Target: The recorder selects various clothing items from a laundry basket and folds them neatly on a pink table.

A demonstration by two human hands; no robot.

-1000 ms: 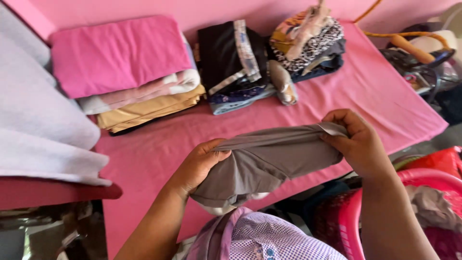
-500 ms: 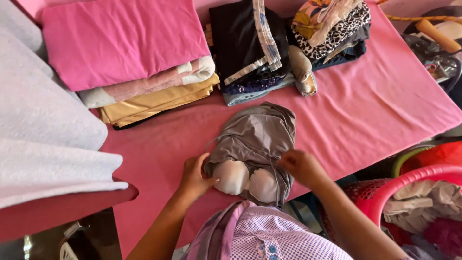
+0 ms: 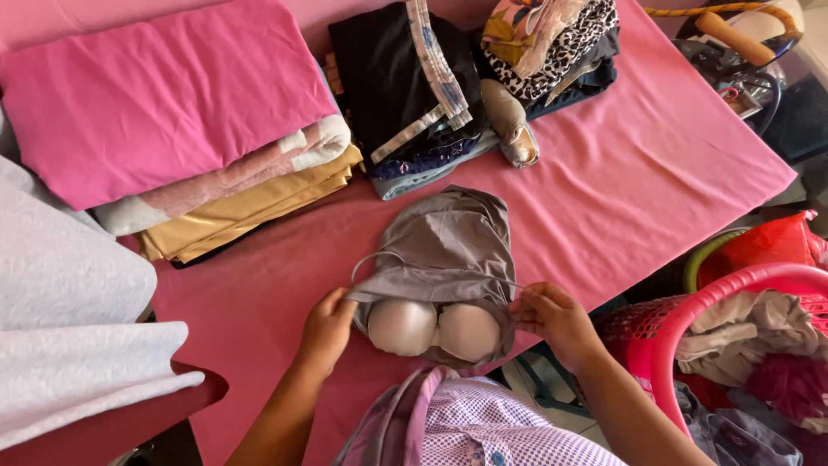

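- From my remote seat, the grey padded top (image 3: 448, 259) now lies flat on the pink cloth-covered table (image 3: 655, 198), near its front edge; a second ago it was lifted clear of the surface and stretched between both hands.
- Half a second ago the hands sat lower and closer to the two pale cups; now they have slid outward to the sides of the garment, so I judge the laying-down is done and the smoothing or folding is in hand.
- The left hand (image 3: 326, 328) grips the left edge of the top, fingers curled together and pinching the grey fabric beside the thin strap loop.
- The right hand (image 3: 556, 318) does the same on the right edge, fingers bunched and nipping the hem; the thumb side is hidden, so I cannot tell how deep the pinch goes.
- The two round pale cups (image 3: 435, 328) face upward between the hands, with the grey body of the top spread away from me toward the stacks.
- Beyond it, well apart, sits a folded pile topped by a pink sheet (image 3: 164, 103), over cream and tan layers.
- A dark folded stack (image 3: 397, 78) with a striped band lies just past the top, and a patterned leopard-print heap (image 3: 552, 43) stands beside that.
- To my right, off the table, a pink laundry basket (image 3: 690, 319) holds crumpled clothes.
- A white textured fabric (image 3: 69, 328) drapes at my left.
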